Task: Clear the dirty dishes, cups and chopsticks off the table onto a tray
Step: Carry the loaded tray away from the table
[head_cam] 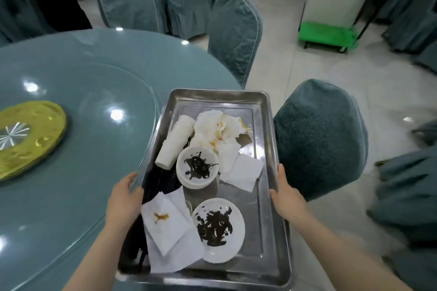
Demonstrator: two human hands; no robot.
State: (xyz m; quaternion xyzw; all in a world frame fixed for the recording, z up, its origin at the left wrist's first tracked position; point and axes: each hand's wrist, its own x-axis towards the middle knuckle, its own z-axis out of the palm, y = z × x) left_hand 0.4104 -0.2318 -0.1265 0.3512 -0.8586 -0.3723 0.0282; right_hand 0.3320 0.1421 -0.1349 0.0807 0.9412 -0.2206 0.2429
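Observation:
A steel tray (267,231) is held level at the right edge of the round blue-green table (78,92). My left hand (124,198) grips its left rim and my right hand (287,197) grips its right rim. On the tray lie a white bowl (196,168) and a white plate (218,229), both with dark leftovers. A stack of white cups (173,143) lies on its side beside crumpled stained napkins (218,129). More stained napkins (165,227) cover dark chopsticks (157,183) along the left side.
A gold lazy-susan hub (26,137) sits at the table's left. Blue-covered chairs (319,139) stand close on the right and behind the table (234,33). A green cart (328,35) stands on the tiled floor at the back right.

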